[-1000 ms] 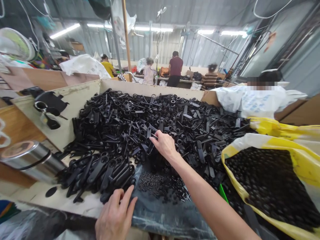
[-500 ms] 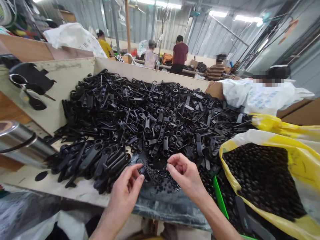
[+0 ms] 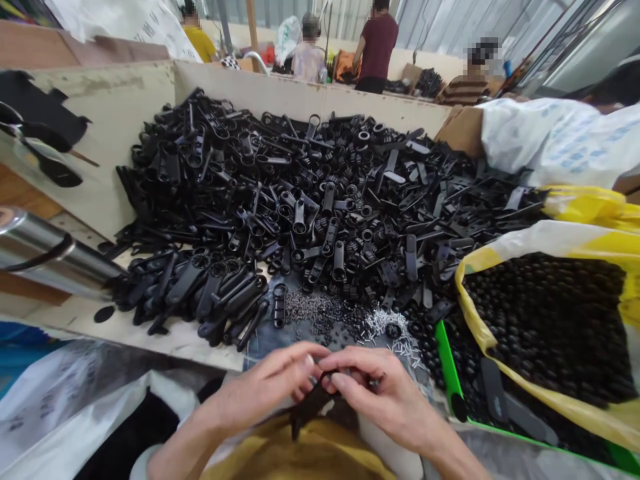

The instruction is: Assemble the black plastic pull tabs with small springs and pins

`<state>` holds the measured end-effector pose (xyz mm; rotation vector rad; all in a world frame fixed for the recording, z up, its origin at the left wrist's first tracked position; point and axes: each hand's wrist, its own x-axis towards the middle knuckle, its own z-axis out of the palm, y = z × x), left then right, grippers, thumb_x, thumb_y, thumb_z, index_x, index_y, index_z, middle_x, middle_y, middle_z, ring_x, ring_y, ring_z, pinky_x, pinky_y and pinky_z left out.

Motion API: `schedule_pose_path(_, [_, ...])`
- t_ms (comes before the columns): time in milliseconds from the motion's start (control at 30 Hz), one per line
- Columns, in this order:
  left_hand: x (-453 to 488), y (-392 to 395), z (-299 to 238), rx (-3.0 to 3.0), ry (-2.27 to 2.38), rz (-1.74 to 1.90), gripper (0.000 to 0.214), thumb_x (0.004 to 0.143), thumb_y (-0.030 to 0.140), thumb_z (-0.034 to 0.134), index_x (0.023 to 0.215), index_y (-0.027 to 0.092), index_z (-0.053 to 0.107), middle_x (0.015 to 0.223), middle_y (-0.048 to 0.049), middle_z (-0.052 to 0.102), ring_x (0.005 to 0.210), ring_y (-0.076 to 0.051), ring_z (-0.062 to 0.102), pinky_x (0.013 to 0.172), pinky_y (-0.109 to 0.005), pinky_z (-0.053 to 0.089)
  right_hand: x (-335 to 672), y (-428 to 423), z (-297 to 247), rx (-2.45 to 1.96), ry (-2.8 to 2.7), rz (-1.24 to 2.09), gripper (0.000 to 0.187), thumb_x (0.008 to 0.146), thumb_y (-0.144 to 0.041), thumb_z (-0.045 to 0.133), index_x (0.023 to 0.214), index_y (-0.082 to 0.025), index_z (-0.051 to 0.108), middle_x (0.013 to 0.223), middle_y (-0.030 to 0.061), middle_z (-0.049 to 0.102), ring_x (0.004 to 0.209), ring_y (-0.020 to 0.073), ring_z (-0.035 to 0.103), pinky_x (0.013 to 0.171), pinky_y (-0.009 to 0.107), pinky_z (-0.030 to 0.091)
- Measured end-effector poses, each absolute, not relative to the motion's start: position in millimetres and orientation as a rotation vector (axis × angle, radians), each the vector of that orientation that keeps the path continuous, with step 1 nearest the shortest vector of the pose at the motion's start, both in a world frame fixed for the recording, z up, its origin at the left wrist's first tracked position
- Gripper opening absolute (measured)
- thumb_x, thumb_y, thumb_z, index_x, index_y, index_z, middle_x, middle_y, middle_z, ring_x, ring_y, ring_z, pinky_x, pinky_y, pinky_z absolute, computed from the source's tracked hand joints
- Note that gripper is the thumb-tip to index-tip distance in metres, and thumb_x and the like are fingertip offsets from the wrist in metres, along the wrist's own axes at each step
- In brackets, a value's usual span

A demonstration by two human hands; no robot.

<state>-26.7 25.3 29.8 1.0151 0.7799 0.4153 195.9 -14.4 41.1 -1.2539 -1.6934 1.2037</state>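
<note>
One black ringed part [image 3: 327, 380] is in work, up in front of the person's lap, past the near edge of the table [image 3: 130, 337]. The right hand [image 3: 387, 387] has thumb and fingertips pinched on its ring end. The left hand [image 3: 270, 383] is curled right beside it, fingertips meeting those of the right; the fingers hide so much that I cannot tell whether its grip bears on the part or only steadies it. Work on this piece looks to be under way rather than finished, though what has been fitted to it does not show.

As for what is done, the black handles [image 3: 200, 287] at the left lie side by side in a rough row, apart in manner from the jumble behind, and they may well be the ones already dealt with. A single upright ringed piece [image 3: 279, 307] sits just right of that row, by the loose small parts.

Far more seems left. The heap [image 3: 300, 200] of mixed black pieces fills the middle and back of the table, up against the pale board [image 3: 310, 97]. Small grey bits [image 3: 303, 307] and silver pins [image 3: 387, 327] lie loose in front of it, and the yellow-and-white bag [image 3: 473, 313] at the right holds plenty of small black pieces [image 3: 550, 313], beside a green tray [image 3: 449, 367]. Judged by these stocks, the work is nowhere near its end.
</note>
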Motion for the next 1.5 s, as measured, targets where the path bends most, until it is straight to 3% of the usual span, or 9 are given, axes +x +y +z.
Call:
schedule_pose_path(100, [-31.0, 18.9, 33.3, 0.866, 0.637, 0.236, 0.067, 0.092, 0.063, 0.067, 0.143, 0.020, 0.060, 0.073, -0.0022, 0.072, 0.059, -0.014, 0.060, 0.056, -0.023, 0.044, 188.5, -10.1, 43.5, -1.222, -1.698, 1.203, 0.025, 0.098, -0.027, 0.063, 0.118, -0.023, 0.078, 0.075, -0.0015, 0.071, 0.055, 0.0107, 0.050, 0.052, 0.022, 0.041])
schedule_pose_path(200, [-43.9, 10.2, 29.6, 0.762, 0.815, 0.402, 0.059, 0.090, 0.058, 0.073, 0.130, 0.015, 0.068, 0.059, 0.0038, 0.060, 0.054, -0.009, 0.046, 0.055, -0.020, 0.036, 191.3, -11.3, 35.8, -1.334, -1.701, 1.010, 0.025, 0.100, -0.033, 0.065, 0.123, -0.025, 0.074, 0.088, 0.0004, 0.072, 0.058, 0.0112, 0.052, 0.054, 0.023, 0.044])
schedule_pose_path(367, [-65.2, -4.5, 28.7, 0.601, 1.037, 0.552, 0.046, 0.084, 0.055, 0.081, 0.108, 0.017, 0.072, 0.069, 0.0009, 0.067, 0.063, -0.011, 0.052, 0.065, -0.022, 0.042, 189.0, -24.9, 1.8, -1.436, -2.174, 0.661, 0.014, 0.106, -0.030, 0.058, 0.112, -0.023, 0.070, 0.090, 0.0020, 0.070, 0.070, 0.0156, 0.066, 0.060, 0.024, 0.046])
schedule_pose_path(567, [-43.7, -7.1, 28.1, 0.470, 1.138, 0.578, 0.065, 0.072, 0.059, 0.089, 0.119, 0.020, 0.068, 0.076, 0.0022, 0.067, 0.056, -0.007, 0.046, 0.060, -0.020, 0.037, 169.8, -11.7, -22.3, -1.564, -2.260, 0.281, 0.022, 0.109, -0.024, 0.052, 0.094, -0.022, 0.068, 0.084, 0.0007, 0.069, 0.059, 0.0134, 0.064, 0.055, 0.024, 0.039])
schedule_pose_path(933, [-13.6, 6.1, 9.7, 0.445, 1.031, 0.622, 0.059, 0.072, 0.054, 0.090, 0.114, 0.015, 0.073, 0.075, 0.0009, 0.066, 0.055, -0.006, 0.043, 0.053, -0.019, 0.033, 231.2, 31.2, -2.7, -1.735, -2.013, 0.137, 0.015, 0.107, -0.027, 0.057, 0.105, -0.021, 0.071, 0.095, 0.0047, 0.072, 0.068, 0.0161, 0.068, 0.061, 0.025, 0.042])
schedule_pose_path(1133, [-19.7, 18.8, 10.8, 0.556, 1.045, 0.694, 0.057, 0.079, 0.052, 0.085, 0.119, 0.015, 0.071, 0.107, -0.0117, 0.076, 0.072, -0.013, 0.059, 0.060, -0.024, 0.044, 231.7, 37.1, 5.0, -1.698, -1.927, 0.286, 0.021, 0.105, -0.027, 0.055, 0.092, -0.021, 0.072, 0.089, 0.0038, 0.070, 0.071, 0.0161, 0.065, 0.066, 0.025, 0.044])
schedule_pose_path(1233, [-20.9, 16.6, 16.9, 0.562, 1.038, 0.684, 0.054, 0.082, 0.051, 0.083, 0.121, 0.016, 0.069, 0.106, -0.0101, 0.075, 0.070, -0.011, 0.057, 0.060, -0.022, 0.042, 228.0, 17.9, 16.3, -1.601, -1.683, 0.779, 0.026, 0.101, -0.041, 0.062, 0.087, -0.021, 0.071, 0.077, 0.0007, 0.065, 0.063, 0.0144, 0.057, 0.060, 0.025, 0.042])
schedule_pose_path(1367, [-7.0, 5.2, 18.3, 0.585, 0.973, 0.569, 0.057, 0.078, 0.056, 0.086, 0.114, 0.016, 0.068, 0.076, 0.0012, 0.066, 0.058, -0.006, 0.045, 0.054, -0.019, 0.032, 210.5, -13.3, 19.7, -1.342, -1.107, 1.654, 0.042, 0.082, -0.059, 0.081, 0.081, -0.018, 0.070, 0.071, -0.0012, 0.063, 0.063, 0.0121, 0.052, 0.060, 0.023, 0.040])
schedule_pose_path(1500, [6.8, 1.7, 13.7, 0.607, 0.967, 0.504, 0.059, 0.071, 0.062, 0.088, 0.097, 0.018, 0.060, 0.068, 0.0044, 0.062, 0.051, -0.004, 0.040, 0.049, -0.020, 0.023, 195.1, -28.3, 10.1, -1.349, -0.919, 1.716, 0.047, 0.079, -0.063, 0.083, 0.083, -0.018, 0.071, 0.070, -0.0006, 0.064, 0.062, 0.0123, 0.053, 0.060, 0.024, 0.042])
